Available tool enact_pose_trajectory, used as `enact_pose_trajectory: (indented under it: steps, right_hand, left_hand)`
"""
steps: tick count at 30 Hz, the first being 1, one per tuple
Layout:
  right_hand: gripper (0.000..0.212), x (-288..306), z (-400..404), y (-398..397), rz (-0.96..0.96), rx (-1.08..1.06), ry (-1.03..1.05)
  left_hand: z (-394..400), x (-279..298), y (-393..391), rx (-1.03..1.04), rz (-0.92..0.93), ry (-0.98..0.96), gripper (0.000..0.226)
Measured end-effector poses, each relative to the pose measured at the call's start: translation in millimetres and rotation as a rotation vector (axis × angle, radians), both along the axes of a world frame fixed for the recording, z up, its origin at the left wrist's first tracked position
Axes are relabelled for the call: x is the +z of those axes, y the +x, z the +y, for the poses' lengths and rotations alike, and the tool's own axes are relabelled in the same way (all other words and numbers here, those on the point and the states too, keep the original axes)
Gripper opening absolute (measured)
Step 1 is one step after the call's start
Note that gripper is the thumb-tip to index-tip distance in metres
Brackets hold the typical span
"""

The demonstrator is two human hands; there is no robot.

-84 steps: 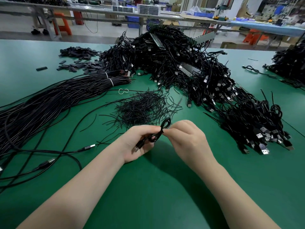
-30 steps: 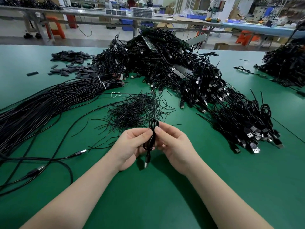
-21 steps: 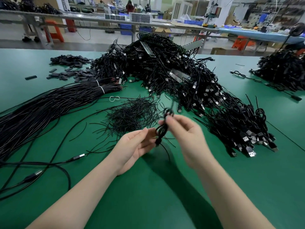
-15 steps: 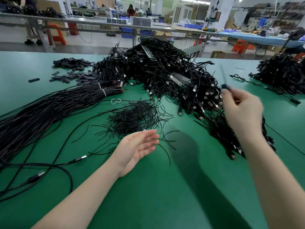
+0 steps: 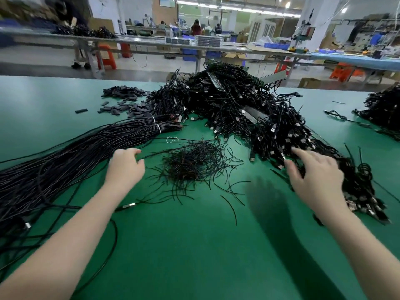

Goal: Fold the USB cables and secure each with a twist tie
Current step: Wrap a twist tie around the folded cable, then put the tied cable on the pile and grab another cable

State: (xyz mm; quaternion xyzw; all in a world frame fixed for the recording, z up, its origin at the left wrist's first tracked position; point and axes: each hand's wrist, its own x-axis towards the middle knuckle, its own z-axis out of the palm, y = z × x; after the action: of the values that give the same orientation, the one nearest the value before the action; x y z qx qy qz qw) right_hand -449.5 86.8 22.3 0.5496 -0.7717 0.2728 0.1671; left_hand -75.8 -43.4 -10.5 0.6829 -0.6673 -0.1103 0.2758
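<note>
Cables [image 5: 65, 169]: unfolded bundle at left, long axis running from near-left to far-centre.
Left hand [image 5: 125, 167]: nearer, at bundle's right edge, fingers curled; whether it pinches a strand, cannot tell.
Right hand [image 5: 313, 176]: fingers spread, empty, over tied pile [image 5: 270, 126].
Ties [image 5: 192, 163]: heap between hands.

The counter [image 5: 194, 245] has a smooth green top with a soft sheen. The straight cables [image 5: 65, 161] look like matt black plastic; their plugs [image 5: 129, 205] end in shiny metal. The twist ties [image 5: 192, 163] are thin, matt and black.
</note>
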Motion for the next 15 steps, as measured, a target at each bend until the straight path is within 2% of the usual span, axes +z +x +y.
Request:
enact_pose_trajectory:
  steps: [3, 5, 7, 9, 11, 13, 15]
  right_hand:
    - [0.03, -28.5, -1.8, 47.3, -0.1, 0.174, -0.028]
    - [0.025, -48.4, 0.1, 64.3, -0.178, 0.231, -0.04]
    - [0.018, -63.1, 2.8, 68.5, -0.252, 0.26, -0.05]
    - [0.014, -69.5, 4.2, 65.3, -0.289, 0.28, -0.065]
    - [0.014, -70.8, 4.6, 61.4, -0.31, 0.298, -0.055]
    - [0.015, -70.8, 4.5, 59.2, -0.328, 0.292, -0.015]
    - [0.016, -70.0, 3.6, 58.6, -0.355, 0.28, 0.011]
  left_hand:
    - [-15.7, -5.0, 36.0, 0.083, -0.384, 0.177, 0.044]
    - [-17.3, -7.3, 49.0, 0.024, -0.511, 0.194, 0.041]
    - [-17.5, -6.5, 57.1, -0.049, -0.545, 0.109, 0.034]
    - [-20.0, -2.9, 66.5, -0.064, -0.522, -0.086, 0.028]
    - [-27.6, 0.4, 80.0, -0.003, -0.562, -0.206, 0.034]
    - [-39.1, 1.7, 97.4, 0.08, -0.622, -0.092, 0.055]
    - [-52.6, 0.3, 113.4, 0.126, -0.607, 0.095, 0.063]
